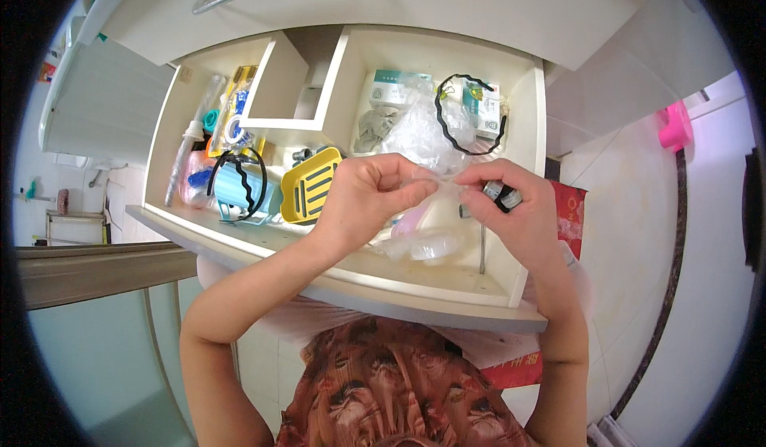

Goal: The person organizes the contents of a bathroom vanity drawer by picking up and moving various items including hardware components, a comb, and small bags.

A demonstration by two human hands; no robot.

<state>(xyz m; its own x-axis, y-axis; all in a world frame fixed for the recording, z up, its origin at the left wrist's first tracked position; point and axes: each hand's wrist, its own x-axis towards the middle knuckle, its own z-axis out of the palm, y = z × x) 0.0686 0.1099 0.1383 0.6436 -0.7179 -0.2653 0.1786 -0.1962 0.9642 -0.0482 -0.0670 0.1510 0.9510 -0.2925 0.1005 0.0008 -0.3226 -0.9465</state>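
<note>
Over an open white drawer (502, 294), my left hand (374, 199) and my right hand (514, 214) meet at the fingertips. Between them they pinch a thin, clear plastic piece (444, 178), which looks like the neck of a plastic bag. Below my fingers lie a clear plastic package (428, 246) and something pale pink (413, 220); whether they join the pinched plastic, I cannot tell. Grey and black cylindrical pieces (502, 194) show inside the curl of my right hand, held or behind it. A yellow slotted soap dish (308, 185) sits just left of my left hand.
Crumpled clear bags (428, 130), a black wavy headband (441, 118) and small boxes (482, 109) fill the drawer's back right. On the left are another headband (263, 175), a light blue plastic holder (236, 187) and a wrapped tube (182, 160). A U-shaped divider (287, 123) juts in.
</note>
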